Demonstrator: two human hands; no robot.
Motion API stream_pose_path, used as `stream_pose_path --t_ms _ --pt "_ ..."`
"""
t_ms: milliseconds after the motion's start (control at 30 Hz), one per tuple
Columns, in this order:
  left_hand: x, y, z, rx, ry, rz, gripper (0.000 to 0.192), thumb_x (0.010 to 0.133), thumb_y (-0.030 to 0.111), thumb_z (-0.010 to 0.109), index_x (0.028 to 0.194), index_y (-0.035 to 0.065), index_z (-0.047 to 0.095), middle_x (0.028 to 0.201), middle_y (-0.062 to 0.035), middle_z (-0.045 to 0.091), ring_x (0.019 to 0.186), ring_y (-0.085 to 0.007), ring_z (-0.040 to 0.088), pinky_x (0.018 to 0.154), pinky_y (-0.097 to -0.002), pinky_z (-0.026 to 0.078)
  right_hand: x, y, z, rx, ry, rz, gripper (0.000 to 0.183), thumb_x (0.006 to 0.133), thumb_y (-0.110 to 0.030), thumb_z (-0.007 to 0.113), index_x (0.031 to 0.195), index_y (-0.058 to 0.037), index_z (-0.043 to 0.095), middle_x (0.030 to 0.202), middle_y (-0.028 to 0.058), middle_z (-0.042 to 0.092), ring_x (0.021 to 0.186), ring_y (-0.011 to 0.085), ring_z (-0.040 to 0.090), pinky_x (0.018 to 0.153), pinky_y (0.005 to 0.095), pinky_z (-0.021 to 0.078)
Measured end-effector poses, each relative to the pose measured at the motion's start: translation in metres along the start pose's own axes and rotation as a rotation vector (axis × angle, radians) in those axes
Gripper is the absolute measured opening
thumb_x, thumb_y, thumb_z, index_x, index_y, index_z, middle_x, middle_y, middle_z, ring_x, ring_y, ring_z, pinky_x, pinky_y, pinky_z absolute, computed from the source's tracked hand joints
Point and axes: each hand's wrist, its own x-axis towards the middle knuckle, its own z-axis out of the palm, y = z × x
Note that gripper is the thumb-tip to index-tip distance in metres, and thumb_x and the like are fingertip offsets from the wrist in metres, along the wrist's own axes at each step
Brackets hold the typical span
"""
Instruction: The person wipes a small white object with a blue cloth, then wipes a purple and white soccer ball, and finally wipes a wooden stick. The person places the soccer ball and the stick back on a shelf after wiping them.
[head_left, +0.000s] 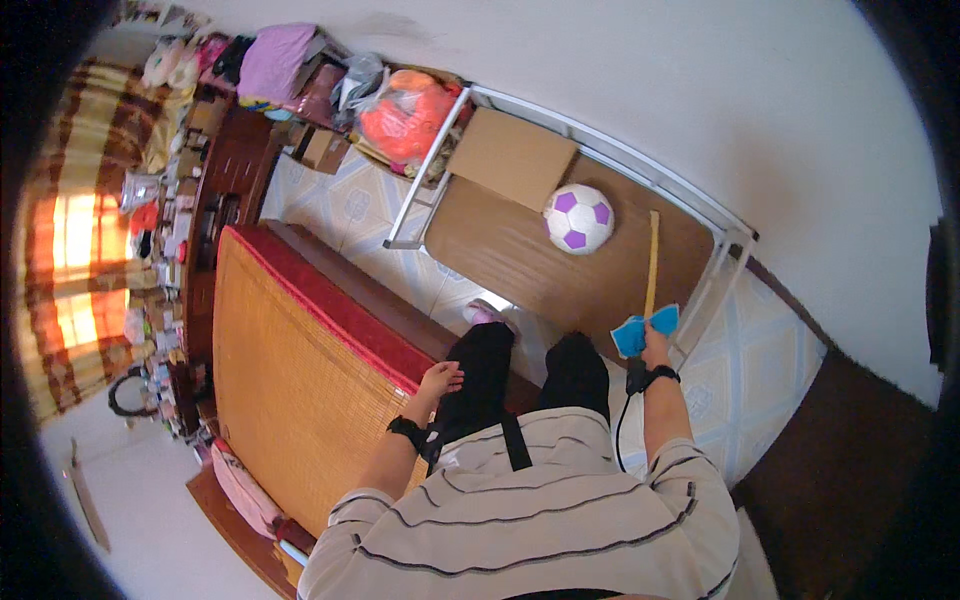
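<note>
My right hand grips a blue piece of cloth-like material, which spreads out on both sides of the fingers like a bow. A long yellow strip runs from it over the brown tabletop. Whether strip and blue piece are joined, I cannot tell. My left hand hovers by my left thigh, empty, its fingers slightly apart. To the left of the strip, a white ball with purple patches rests on the tabletop, beside a flat piece of cardboard.
A white metal rail borders the table's far side, against the wall. On my left is a bed with a woven mat and red edging. Bags, including an orange-filled clear one, crowd the far left corner. Cluttered brown drawers stand beyond.
</note>
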Motion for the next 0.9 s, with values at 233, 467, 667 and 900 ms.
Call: stream_pose_path --t_ms 233,467,667,900 --pt "0.012 -0.008 0.011 -0.028 -0.052 -0.032 0.032 0.087 0.032 0.051 0.106 0.006 0.052 0.092 -0.0075 0.057 0.081 -0.0162 0.056 0.071 -0.0303 0.049 0.049 0.024 -0.009 -1.185 -0.15 -0.636 0.051 0.074 -0.021 0.066 0.115 0.0015 0.046 0.103 0.0153 0.055 0.086 0.0276 0.054 0.072 0.0385 0.0454" --pt "0.05 -0.015 0.015 -0.037 -0.085 0.021 0.03 0.089 0.031 0.048 0.106 0.0061 0.052 0.088 -0.0056 0.057 0.077 -0.014 0.055 0.07 -0.0278 0.048 0.079 0.04 0.011 -0.46 -0.244 -0.316 0.03 0.063 -0.011 0.07 0.087 0.0024 0.057 0.075 0.017 0.06 0.066 0.0296 0.058 0.057 0.0366 0.0454" --pt "0.074 -0.033 0.009 0.021 -0.154 0.2 0.022 0.088 0.019 0.046 0.103 0.0035 0.052 0.083 -0.0062 0.056 0.075 -0.0149 0.055 0.068 -0.0299 0.048 0.17 0.073 -0.031 -1.177 -0.126 -0.583 0.024 0.078 -0.027 0.053 0.076 -0.0044 0.06 0.069 0.0108 0.059 0.063 0.0279 0.057 0.054 0.0416 0.0442" --pt "0.074 -0.024 -0.015 0.005 -0.119 0.276 0.022 0.085 0.015 0.047 0.103 0.0027 0.051 0.082 -0.0069 0.056 0.074 -0.0159 0.055 0.067 -0.029 0.047 0.139 0.077 -0.007 -0.125 0.06 -0.141 0.03 0.076 -0.031 0.059 0.083 -0.0018 0.058 0.075 0.0133 0.06 0.067 0.03 0.058 0.057 0.042 0.0467"
